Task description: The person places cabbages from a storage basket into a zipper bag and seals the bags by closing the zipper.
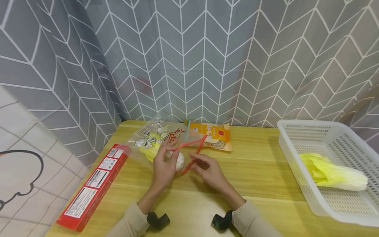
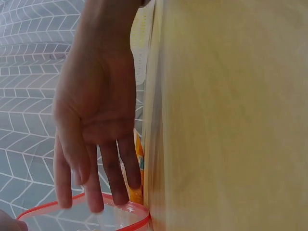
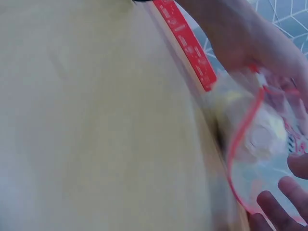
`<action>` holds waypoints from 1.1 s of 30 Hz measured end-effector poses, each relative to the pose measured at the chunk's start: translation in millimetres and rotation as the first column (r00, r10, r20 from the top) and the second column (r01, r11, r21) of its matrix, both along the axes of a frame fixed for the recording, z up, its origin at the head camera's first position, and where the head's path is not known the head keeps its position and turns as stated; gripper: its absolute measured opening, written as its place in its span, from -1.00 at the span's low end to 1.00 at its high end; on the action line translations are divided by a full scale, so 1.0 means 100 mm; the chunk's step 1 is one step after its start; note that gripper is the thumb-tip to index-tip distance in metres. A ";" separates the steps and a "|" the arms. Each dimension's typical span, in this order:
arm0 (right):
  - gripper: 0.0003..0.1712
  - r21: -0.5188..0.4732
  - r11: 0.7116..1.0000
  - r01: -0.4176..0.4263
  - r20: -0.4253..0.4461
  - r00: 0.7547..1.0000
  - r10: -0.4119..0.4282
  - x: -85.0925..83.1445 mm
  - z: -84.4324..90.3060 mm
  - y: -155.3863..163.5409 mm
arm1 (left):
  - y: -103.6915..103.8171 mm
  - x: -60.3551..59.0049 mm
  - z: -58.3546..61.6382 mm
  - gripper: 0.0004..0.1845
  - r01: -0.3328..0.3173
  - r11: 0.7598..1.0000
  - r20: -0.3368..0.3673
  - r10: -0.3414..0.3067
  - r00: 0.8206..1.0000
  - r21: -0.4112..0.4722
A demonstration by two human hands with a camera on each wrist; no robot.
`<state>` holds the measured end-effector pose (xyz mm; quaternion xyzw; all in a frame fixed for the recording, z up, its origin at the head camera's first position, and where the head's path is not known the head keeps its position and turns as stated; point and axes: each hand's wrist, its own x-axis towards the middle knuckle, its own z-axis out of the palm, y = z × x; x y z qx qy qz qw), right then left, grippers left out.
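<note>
Near the table's (image 1: 266, 177) front edge, two beige sleeves. Left hand (image 1: 162, 166) and right hand (image 1: 211, 171) meet mid-table at a clear zip bag (image 1: 154, 140) with a red rim; each hand pinches that rim, holding the mouth apart. A pale cabbage (image 1: 177, 161) sits just inside. Red box (image 1: 93, 186) along the left edge. White basket (image 1: 296, 144) at the right edge holds another cabbage (image 1: 331, 172). Orange packet (image 1: 214, 135) by the far edge.
</note>
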<state>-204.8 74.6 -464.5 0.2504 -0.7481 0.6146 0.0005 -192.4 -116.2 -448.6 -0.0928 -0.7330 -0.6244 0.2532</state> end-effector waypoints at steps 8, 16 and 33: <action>-0.56 0.168 0.984 0.051 -0.014 0.999 -0.050 -0.10 0.27 0.45 | -0.02 0.01 -0.01 -0.92 0.011 1.000 -0.008 -0.011 1.000 0.020; -0.61 0.324 0.944 0.069 -0.039 0.997 -0.059 -0.15 0.62 0.88 | -0.03 0.00 -0.02 -0.93 0.010 1.000 -0.006 -0.010 1.000 0.011; -0.60 0.566 0.814 0.135 -0.174 0.984 -0.042 -0.08 1.30 1.72 | -0.08 -0.03 0.03 -0.95 -0.033 0.999 -0.003 0.033 0.999 -0.015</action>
